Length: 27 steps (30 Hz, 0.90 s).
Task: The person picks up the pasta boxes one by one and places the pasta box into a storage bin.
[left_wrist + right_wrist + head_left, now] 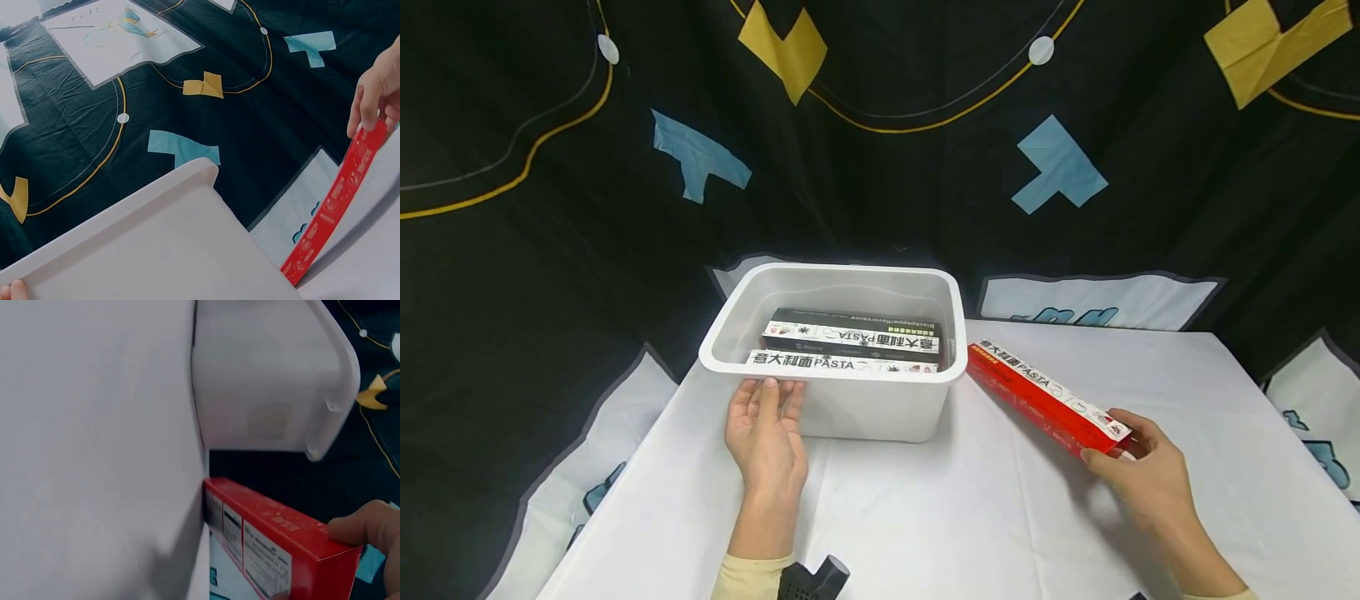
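Observation:
A white plastic bin (865, 408) stands on the table. Inside it are a black pasta box (850, 327) and another pasta box (842, 362), of which mainly a white printed face shows. My left hand (767, 429) touches the bin just under its front rim, fingers pointing up; its fingertips (15, 291) show at the lower left of the left wrist view. To the bin's right, my right hand (1150, 471) grips the near end of a red pasta box (1037, 396), thumb on one side. That box slants, near end raised, far end low beside the bin.
A white cloth covers the table (925, 517). Behind it hangs a black curtain (880, 192) with yellow and blue patches. A dark device (816, 579) is at my left wrist.

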### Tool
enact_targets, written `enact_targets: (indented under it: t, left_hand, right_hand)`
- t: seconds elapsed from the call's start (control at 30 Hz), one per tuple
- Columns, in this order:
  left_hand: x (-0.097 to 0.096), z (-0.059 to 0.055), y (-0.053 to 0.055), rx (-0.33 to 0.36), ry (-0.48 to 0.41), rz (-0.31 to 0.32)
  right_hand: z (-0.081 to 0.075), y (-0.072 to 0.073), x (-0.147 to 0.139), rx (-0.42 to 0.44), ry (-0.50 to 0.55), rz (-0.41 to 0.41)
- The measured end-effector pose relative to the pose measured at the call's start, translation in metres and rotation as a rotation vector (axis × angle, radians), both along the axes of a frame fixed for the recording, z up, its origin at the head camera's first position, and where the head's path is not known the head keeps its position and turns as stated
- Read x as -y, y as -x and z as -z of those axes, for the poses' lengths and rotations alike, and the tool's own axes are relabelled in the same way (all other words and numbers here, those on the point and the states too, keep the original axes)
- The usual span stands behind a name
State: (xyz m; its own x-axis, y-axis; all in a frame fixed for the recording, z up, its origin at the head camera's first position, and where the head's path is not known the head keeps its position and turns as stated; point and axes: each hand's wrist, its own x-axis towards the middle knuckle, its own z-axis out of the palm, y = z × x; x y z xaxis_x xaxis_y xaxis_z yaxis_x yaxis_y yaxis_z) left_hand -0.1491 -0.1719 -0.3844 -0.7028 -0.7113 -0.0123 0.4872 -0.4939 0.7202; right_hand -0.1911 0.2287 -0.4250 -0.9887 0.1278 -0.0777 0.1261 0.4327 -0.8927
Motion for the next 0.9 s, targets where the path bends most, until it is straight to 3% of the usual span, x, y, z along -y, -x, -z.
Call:
enact_targets:
  t: [0.53, 0.73, 0.9]
  left_hand:
    - [0.002, 0.0, 0.001, -0.003, -0.014, -0.008]
    - [0.003, -0.001, 0.001, -0.003, -0.007, -0.007]
    - [0.001, 0.0, 0.002, 0.005, -0.004, 0.001]
  right_hand:
    - [-0.012, -0.005, -0.04, -0.021, 0.33, 0.145]
    - [-0.018, -0.007, -0.051, -0.11, 0.481, 0.169]
    - [-0.033, -0.005, -0.062, -0.182, 0.593, 0.18]
